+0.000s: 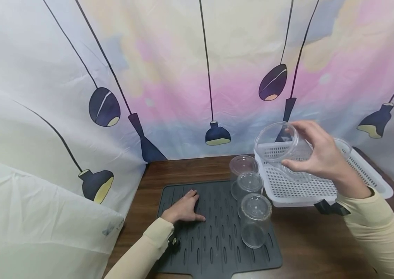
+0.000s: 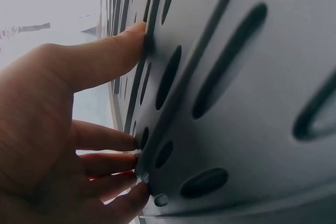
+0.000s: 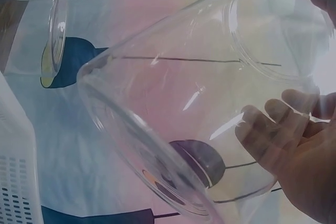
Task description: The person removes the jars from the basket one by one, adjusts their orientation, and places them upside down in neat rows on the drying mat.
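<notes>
My right hand (image 1: 317, 153) grips a clear plastic jar (image 1: 277, 143) above the white basket, with the jar tilted on its side. In the right wrist view the fingers (image 3: 268, 135) and thumb curl round one end of the jar (image 3: 173, 77), and its wide rim points away from the hand. My left hand (image 1: 184, 207) rests on the dark grey drying mat (image 1: 211, 236). Its fingertips touch the slotted mat (image 2: 252, 98) in the left wrist view, with nothing held.
Three clear jars stand in a row along the mat's right side, the nearest jar (image 1: 255, 224) in front. A white perforated basket (image 1: 284, 193) sits right of them on the brown wooden table (image 1: 308, 240). A printed cloth (image 1: 179, 97) hangs behind.
</notes>
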### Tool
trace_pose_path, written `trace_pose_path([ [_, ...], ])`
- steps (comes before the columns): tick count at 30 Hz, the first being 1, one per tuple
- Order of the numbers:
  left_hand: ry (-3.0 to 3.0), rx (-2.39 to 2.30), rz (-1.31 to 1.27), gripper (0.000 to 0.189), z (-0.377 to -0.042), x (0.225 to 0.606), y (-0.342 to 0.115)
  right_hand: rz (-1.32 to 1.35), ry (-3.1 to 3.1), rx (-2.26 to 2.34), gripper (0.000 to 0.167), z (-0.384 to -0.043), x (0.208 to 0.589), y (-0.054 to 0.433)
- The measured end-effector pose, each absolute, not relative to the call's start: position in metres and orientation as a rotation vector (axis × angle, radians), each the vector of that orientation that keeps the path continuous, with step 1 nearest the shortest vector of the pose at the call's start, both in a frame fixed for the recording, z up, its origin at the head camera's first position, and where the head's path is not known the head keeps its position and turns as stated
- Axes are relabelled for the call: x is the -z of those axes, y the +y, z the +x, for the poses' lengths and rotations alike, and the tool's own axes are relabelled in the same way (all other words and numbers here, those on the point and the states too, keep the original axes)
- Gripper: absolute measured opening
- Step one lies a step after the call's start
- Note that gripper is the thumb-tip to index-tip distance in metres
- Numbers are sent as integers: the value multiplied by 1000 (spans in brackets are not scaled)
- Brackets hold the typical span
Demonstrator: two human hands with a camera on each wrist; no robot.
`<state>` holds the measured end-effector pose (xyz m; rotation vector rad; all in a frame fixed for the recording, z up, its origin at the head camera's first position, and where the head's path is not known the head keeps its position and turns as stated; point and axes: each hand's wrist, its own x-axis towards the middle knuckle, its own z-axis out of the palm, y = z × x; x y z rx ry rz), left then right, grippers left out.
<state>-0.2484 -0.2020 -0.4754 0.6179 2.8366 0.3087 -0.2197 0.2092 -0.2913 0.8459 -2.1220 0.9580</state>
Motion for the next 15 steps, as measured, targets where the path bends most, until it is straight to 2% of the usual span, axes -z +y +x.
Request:
trace_pose_path([
  [15,2837,-288,608,93,-249,475,-200,902,-2084,-861,100,-217,284,202],
])
